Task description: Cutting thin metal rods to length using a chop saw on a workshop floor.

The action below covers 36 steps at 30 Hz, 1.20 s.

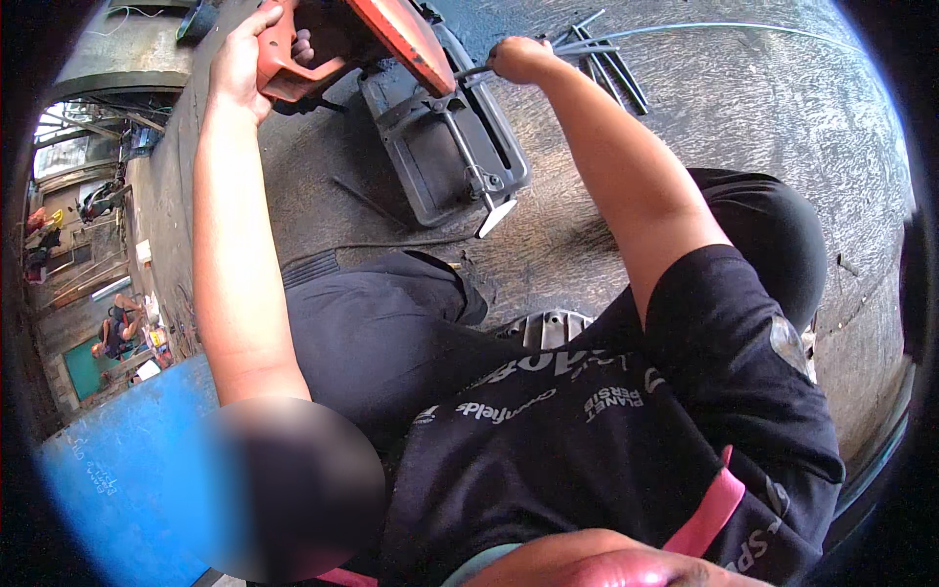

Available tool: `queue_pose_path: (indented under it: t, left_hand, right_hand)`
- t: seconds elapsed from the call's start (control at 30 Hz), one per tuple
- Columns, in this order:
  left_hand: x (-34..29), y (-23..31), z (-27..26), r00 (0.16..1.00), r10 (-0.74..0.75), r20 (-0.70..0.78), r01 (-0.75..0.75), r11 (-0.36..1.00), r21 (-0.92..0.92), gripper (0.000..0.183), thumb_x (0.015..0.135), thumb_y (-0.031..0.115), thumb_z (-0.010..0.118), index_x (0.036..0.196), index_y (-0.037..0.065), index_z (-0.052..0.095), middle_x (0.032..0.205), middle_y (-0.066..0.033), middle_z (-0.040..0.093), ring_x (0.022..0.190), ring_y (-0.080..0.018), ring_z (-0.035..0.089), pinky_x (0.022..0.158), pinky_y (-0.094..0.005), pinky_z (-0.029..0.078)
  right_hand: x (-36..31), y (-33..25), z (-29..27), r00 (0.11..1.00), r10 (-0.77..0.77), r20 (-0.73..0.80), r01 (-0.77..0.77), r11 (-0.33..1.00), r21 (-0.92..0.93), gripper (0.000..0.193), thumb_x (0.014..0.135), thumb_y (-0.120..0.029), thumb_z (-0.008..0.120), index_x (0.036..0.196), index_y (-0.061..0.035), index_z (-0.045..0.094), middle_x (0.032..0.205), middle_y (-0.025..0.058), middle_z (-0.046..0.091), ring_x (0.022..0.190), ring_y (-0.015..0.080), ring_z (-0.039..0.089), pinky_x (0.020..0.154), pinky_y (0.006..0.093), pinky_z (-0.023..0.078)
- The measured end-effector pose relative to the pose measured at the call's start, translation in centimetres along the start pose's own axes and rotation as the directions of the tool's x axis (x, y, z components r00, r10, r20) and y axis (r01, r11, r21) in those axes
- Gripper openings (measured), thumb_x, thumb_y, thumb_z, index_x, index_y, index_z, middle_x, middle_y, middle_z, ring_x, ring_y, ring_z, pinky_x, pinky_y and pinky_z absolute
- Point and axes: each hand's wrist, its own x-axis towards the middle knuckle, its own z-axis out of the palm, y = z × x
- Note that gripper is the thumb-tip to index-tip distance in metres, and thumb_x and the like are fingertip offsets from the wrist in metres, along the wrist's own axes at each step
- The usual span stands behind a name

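Orange cut-off saw (406,44) stands on the floor (743,117) before the person; the left hand (238,67) curls its fingers round the handle (278,51), the right hand (520,61) folds its fingers around a thin rod (704,25)

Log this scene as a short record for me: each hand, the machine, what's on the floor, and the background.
Left hand: wrapped around the orange handle of a floor-standing machine
Right hand: closed, apparently on a thin pale rod running out to the right
Machine base: dark grey, rounded corners, on the floor
Screw clamp: on the base, with a pale end piece
Floor: dark metal bars beyond the right hand
Background: another person at far left
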Motion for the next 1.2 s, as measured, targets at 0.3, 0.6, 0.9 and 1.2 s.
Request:
queue_pose_path:
  t: [0.3, 0.6, 0.9, 1.2]
  left_hand:
    - [0.5, -0.3, -1.6, 1.000, 0.000, 0.010, -0.001, 0.999, 0.049, 0.037, 0.087, 0.026, 0.056, 0.114, 0.001, 0.050, 0.081, -0.0097, 0.060, 0.068, -0.0167, 0.058, 0.063, -0.0274, 0.051]
    - [-0.7, 0.0, -0.4, 1.000, -0.001, 0.009, 0.001, 1.000, 0.025, 0.039, 0.087, 0.025, 0.055, 0.116, 0.001, 0.048, 0.086, -0.0120, 0.059, 0.070, -0.0185, 0.059, 0.066, -0.0287, 0.053]
    - [-0.3, -0.2, -0.6, 1.000, -0.011, -0.012, 0.011, 1.000, -0.009, 0.040, 0.086, 0.025, 0.056, 0.116, 0.000, 0.047, 0.089, -0.0126, 0.059, 0.074, -0.0191, 0.060, 0.068, -0.0305, 0.054]
    - [0.1, -0.5, -0.2, 0.999, -0.030, -0.021, 0.030, 0.999, 0.013, 0.041, 0.086, 0.025, 0.056, 0.117, 0.000, 0.047, 0.089, -0.0127, 0.059, 0.075, -0.0191, 0.060, 0.070, -0.0310, 0.054]
  right_hand:
    - [-0.6, 0.3, -1.2, 0.999, -0.030, 0.019, 0.031, 0.998, -0.051, 0.031, 0.086, -0.029, 0.046, 0.108, -0.0166, 0.065, 0.119, 0.0065, 0.059, 0.113, 0.0283, 0.054, 0.096, 0.0593, 0.031]
    - [-0.7, -1.2, -0.7, 0.997, -0.062, 0.051, 0.065, 0.997, -0.043, 0.031, 0.085, -0.025, 0.044, 0.105, -0.0158, 0.066, 0.116, 0.0077, 0.060, 0.112, 0.0285, 0.055, 0.095, 0.0614, 0.031]
    - [-0.7, -1.2, -0.3, 0.996, -0.091, 0.023, 0.093, 0.992, -0.083, 0.028, 0.085, -0.021, 0.046, 0.105, -0.0172, 0.066, 0.115, 0.0054, 0.062, 0.108, 0.0278, 0.057, 0.093, 0.0608, 0.033]
    - [-0.3, -0.3, 0.4, 0.995, -0.080, 0.062, 0.084, 0.994, -0.074, 0.029, 0.085, -0.025, 0.046, 0.105, -0.0173, 0.066, 0.115, 0.0052, 0.062, 0.109, 0.0273, 0.057, 0.092, 0.0611, 0.033]
